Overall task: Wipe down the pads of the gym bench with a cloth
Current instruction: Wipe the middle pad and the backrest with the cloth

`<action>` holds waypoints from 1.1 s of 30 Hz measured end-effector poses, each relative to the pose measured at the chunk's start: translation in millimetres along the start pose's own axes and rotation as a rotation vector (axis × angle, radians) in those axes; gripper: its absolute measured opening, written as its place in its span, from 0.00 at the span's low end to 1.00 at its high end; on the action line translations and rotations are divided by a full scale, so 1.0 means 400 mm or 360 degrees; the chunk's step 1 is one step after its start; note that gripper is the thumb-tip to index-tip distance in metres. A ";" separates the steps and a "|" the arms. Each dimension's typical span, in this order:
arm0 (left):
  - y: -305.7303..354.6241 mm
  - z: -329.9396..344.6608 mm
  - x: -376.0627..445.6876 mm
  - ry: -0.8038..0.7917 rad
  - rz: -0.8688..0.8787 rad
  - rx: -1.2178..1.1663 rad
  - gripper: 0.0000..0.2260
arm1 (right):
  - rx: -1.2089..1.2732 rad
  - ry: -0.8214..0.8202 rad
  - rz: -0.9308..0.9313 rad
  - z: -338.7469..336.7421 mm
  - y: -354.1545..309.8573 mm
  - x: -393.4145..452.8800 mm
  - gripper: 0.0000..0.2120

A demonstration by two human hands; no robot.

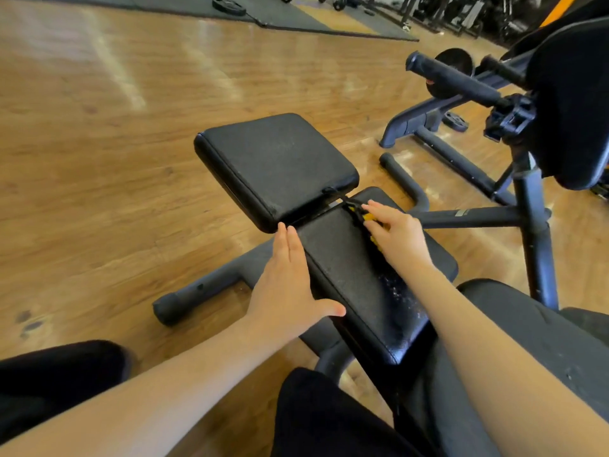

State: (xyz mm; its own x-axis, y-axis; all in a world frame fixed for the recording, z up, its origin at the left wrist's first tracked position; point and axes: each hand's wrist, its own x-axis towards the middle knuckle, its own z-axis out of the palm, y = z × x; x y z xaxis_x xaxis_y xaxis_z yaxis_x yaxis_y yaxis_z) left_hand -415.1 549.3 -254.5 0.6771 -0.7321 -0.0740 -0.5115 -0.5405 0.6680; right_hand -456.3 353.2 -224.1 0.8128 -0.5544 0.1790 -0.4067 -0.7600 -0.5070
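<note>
Left hand (286, 275) lies flat, fingers straight, along the left edge of the gym bench's near pad (359, 278). Right hand (397, 234) presses a yellow-and-black cloth (362, 216) onto that pad's far end, fingers curled over it, beside the far pad (273, 166).

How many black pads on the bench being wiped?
2: the far pad, untouched, and the near pad under both hands, left hand on its edge. Others may be out of view.

Bright, perhaps daylight, glare streaks the wooden floor (131, 94); edges bow with wide-angle distortion, far background soft.
</note>
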 end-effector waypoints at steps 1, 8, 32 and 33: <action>0.002 -0.001 0.000 0.0004 -0.0004 -0.0008 0.60 | 0.0003 0.0042 0.0061 -0.001 0.008 0.018 0.15; -0.001 -0.003 0.000 -0.0009 0.0018 -0.0006 0.60 | -0.0004 0.0093 0.0232 0.012 -0.012 0.020 0.17; 0.001 0.000 -0.005 -0.0011 0.0019 -0.0087 0.58 | -0.0096 -0.0135 0.0002 -0.061 0.060 -0.062 0.16; 0.002 0.001 -0.005 -0.0011 0.0012 -0.0083 0.58 | -0.0090 -0.0081 0.0069 -0.065 0.070 -0.044 0.16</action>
State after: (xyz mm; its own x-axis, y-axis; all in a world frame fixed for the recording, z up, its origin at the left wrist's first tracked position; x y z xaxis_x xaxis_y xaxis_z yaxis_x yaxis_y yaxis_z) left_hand -417.0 549.9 -254.1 0.6697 -0.7390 -0.0737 -0.4881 -0.5128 0.7063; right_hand -493.0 332.7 -219.5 0.8135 -0.5703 0.1140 -0.4638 -0.7544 -0.4646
